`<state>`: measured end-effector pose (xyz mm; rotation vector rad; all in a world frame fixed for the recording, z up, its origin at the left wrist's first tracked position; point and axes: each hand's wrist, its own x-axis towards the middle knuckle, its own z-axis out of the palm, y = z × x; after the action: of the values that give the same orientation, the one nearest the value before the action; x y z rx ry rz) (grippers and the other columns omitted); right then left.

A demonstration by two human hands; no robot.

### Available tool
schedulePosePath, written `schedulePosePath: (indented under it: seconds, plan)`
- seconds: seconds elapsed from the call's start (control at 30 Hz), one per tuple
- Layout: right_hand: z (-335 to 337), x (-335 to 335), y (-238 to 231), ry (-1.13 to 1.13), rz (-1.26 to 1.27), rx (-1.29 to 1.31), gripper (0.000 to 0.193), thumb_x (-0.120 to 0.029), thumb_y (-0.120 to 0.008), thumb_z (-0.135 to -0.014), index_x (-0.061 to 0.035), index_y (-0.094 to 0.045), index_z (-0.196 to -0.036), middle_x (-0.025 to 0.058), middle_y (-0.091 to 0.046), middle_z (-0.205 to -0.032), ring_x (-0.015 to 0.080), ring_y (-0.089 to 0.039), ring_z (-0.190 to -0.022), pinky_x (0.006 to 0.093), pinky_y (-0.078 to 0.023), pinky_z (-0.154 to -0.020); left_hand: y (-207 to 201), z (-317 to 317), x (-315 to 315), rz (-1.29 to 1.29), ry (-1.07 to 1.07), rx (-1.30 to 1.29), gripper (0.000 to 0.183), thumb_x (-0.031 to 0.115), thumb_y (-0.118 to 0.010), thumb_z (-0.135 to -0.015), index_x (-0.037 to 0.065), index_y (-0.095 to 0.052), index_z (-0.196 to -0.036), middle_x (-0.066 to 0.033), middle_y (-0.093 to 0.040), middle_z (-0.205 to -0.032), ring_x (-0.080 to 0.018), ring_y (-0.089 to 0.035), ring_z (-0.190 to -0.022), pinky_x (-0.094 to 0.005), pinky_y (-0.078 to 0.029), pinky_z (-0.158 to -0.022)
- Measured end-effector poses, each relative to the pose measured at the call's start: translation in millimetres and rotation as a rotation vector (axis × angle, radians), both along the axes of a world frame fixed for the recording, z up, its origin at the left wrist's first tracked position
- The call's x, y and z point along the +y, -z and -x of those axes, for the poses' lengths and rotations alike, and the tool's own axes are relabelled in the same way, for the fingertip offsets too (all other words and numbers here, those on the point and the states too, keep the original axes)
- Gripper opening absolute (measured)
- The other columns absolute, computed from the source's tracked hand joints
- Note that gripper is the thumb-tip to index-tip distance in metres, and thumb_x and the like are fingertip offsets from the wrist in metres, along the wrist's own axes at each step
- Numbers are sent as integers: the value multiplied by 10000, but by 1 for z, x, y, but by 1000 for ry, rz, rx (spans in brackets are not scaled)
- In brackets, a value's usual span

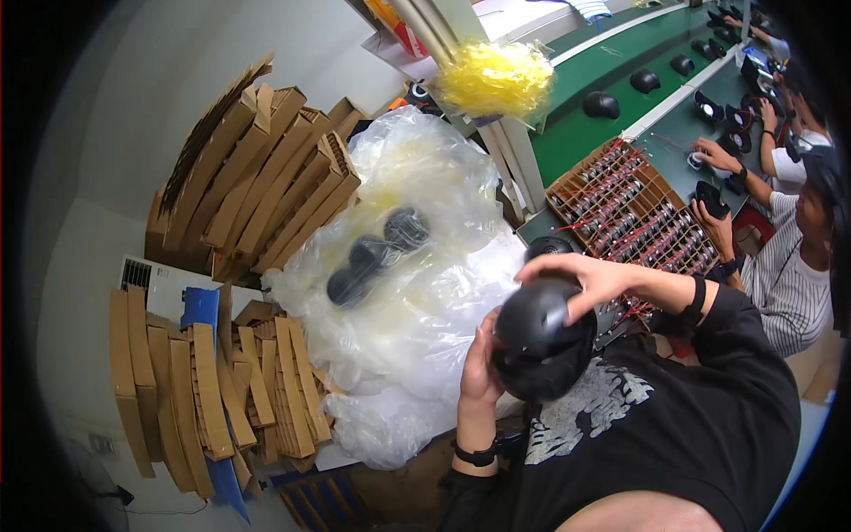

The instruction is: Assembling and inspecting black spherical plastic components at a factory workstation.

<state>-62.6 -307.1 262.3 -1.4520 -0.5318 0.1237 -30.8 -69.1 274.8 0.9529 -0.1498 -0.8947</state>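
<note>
One black domed shell point(535, 326) — we judge it (tentatively) mid-handling, left hand point(480, 368) cupping, right hand point(601, 277) gripping between thumb and fingers; next calls for steady support.

The person wears a black top point(700, 426), its front marked with a ragged, patchy grey-white print point(585, 403); left of the print, a black wristband point(477, 456) circles the wrist of the bare left hand point(480, 365), with a bulkier dark piece on the side nearer the print; above and right of the print, a plainer black band point(698, 297) circles the bare right hand's point(607, 277) wrist; plain black sleeves point(737, 328) lie either side of the print.
</note>
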Motion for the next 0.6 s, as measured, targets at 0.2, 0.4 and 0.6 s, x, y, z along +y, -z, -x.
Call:
schedulePosePath:
  seconds: [0.2, 0.4, 0.6]
  plan:
    - [26, 0, 70, 279, -1001, 767, 483, -304, -598, -873, -16, -475, -1241, 117, -601, -1121, 219, -611, -975, 373, -484, -894, 42, -18, -16, 139, -145, 271, 443, 416, -341, -972, 54, -568, -857, -23, -416, -722, -146, -402, -655, -326, -391, -733]
    - [73, -28, 99, 661, -952, 798, 450, -280, -583, -875, -41, -459, -1235, 76, -610, -1091, 223, -606, -987, 397, -448, -930, 99, -54, -71, 97, -134, 229, 451, 295, -344, -954, 157, -274, -531, 0, -297, -528, -151, -328, -558, -319, -313, -548]
    - [115, -45, 94, 946, -390, 492, 491, -249, -607, -834, -45, -435, -1247, 64, -578, -1089, 182, -615, -929, 336, -499, -854, 223, -66, -93, 308, 293, 600, 395, 290, -389, -924, 163, -340, -553, 3, -379, -542, -145, -407, -557, -310, -361, -540]
